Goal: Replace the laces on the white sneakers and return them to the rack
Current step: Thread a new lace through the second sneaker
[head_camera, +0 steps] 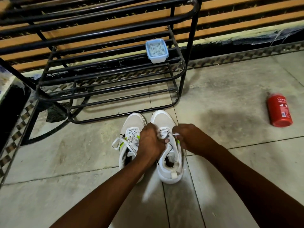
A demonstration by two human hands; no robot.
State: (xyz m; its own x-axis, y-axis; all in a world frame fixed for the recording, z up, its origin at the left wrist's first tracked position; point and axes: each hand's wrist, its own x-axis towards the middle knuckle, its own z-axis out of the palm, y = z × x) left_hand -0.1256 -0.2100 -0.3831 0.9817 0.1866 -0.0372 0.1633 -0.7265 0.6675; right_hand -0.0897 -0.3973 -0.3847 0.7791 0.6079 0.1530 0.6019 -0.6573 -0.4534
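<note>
Two bare forearms reach down and away from the viewer to a pair of white sneakers standing side by side on a pale tiled floor, toes pointing at a shoe rack.

The left hand [150, 140] has its fingers curled tight over the eyelet area of the right-side sneaker [170, 162], gripping the upper. Whether it also pinches the lace is hidden. The right hand [189, 137] is closed in a pinch on a short white lace end [175, 133], which sticks out just above the shoe's tongue.

So little lace shows beyond the pinch that a firm tug could probably slip it free or drag it back through an eyelet. The shoe rests on smooth tile, so a sideways pull may also tip it or skid it into its partner.

The left-side sneaker [130, 145], touching or nearly touching the other, has a loose lace loop [116, 143] trailing off its outer side. It could snag when the shoe is lifted.

Beyond stands the black metal rack [115, 76]. A small pale-blue container [157, 51] holding something white sits on its bars near the right end, where a returning shoe could knock it off. A red bottle [279, 111] lies well apart to the right.
</note>
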